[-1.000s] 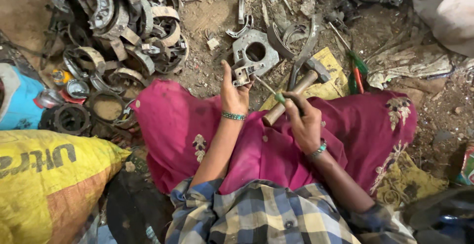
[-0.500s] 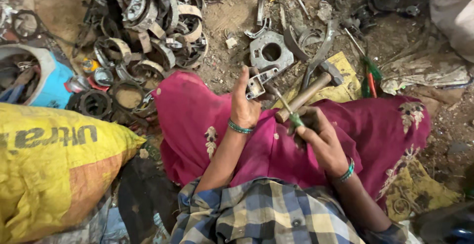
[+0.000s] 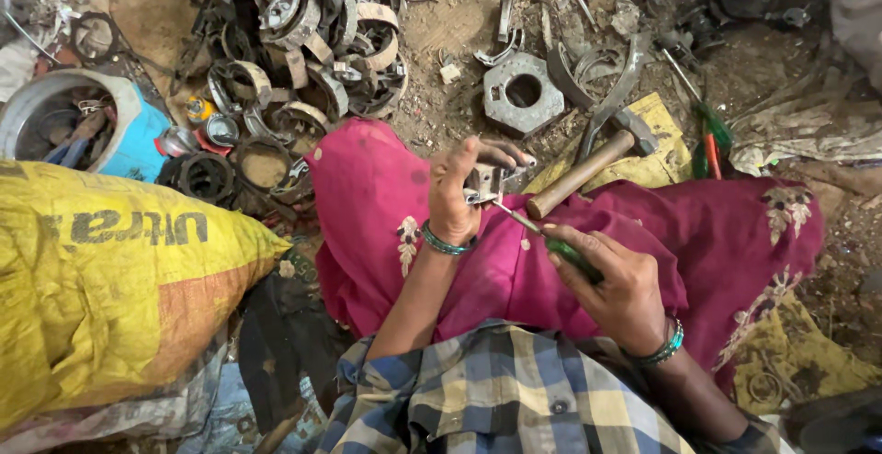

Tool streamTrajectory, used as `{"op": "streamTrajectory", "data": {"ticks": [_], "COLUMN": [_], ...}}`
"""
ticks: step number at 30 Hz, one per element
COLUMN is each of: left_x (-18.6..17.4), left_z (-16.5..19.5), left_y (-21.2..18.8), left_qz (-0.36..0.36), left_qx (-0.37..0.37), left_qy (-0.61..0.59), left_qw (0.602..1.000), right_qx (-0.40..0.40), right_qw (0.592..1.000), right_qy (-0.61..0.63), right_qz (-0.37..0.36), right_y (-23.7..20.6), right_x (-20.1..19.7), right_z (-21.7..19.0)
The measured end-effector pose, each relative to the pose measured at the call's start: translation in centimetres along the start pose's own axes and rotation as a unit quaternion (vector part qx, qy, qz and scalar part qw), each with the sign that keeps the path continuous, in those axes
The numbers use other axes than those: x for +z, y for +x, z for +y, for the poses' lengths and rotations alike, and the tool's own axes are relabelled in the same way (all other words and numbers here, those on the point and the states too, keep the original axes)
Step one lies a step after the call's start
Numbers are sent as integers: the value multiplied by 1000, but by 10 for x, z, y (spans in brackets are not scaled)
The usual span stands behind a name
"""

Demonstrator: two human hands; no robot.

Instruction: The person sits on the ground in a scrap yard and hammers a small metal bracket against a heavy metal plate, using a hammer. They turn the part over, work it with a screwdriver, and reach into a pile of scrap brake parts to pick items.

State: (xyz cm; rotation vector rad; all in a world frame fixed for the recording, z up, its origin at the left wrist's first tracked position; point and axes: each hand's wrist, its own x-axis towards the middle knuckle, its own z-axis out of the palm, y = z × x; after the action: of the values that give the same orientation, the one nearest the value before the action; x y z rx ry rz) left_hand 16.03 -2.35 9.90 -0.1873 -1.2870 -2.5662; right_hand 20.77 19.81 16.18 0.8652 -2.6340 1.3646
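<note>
Two hands work over your lap in the head view. Your left hand (image 3: 457,192) is closed around a small metal part (image 3: 485,181), held above the magenta cloth (image 3: 386,197) that covers your legs. Your right hand (image 3: 617,284) is wrapped tight on a green-handled screwdriver (image 3: 542,236), whose thin shaft reaches up-left so that its tip touches the part. A wooden-handled hammer (image 3: 588,167) lies just beyond the hands, across the cloth and a yellow scrap. Farther off on the dirt sits a hexagonal metal plate (image 3: 524,94), with a heap of curved metal pieces (image 3: 303,40) to its left. A yellow sack (image 3: 101,270) lies at your left side.
</note>
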Motion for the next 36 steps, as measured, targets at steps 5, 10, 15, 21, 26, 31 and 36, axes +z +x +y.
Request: {"op": "streamTrajectory", "data": {"ticks": [5,10,15,21,26,31,36], "left_x": [-6,-12,-11,-9,-11,-9,-3], "left_z": [-3,-10,-14,-11,-11,-18,-23], "left_y": [-3,-5,-6,-4,-3,-3,-1], "left_qz": [-9,-9,-10,-55,-69,-92,-53], "left_qx": [33,29,25,20,-2,-52,-69], "left_qy": [13,47,34,47,124,187,185], "left_qw": [999,998,999,997,990,977,979], "right_qx": [0,-4,5,4,-4,-17,14], "right_qw": [1000,999,999,999,997,997,999], "right_qy": [14,38,36,29,-60,-56,-21], "right_qz": [-14,-22,-31,-29,-49,-49,-23], "right_y": [0,-1,0,2,4,2,-4], "right_x": [2,6,6,6,-1,-9,-1], "right_z": [0,4,4,3,3,4,4]}}
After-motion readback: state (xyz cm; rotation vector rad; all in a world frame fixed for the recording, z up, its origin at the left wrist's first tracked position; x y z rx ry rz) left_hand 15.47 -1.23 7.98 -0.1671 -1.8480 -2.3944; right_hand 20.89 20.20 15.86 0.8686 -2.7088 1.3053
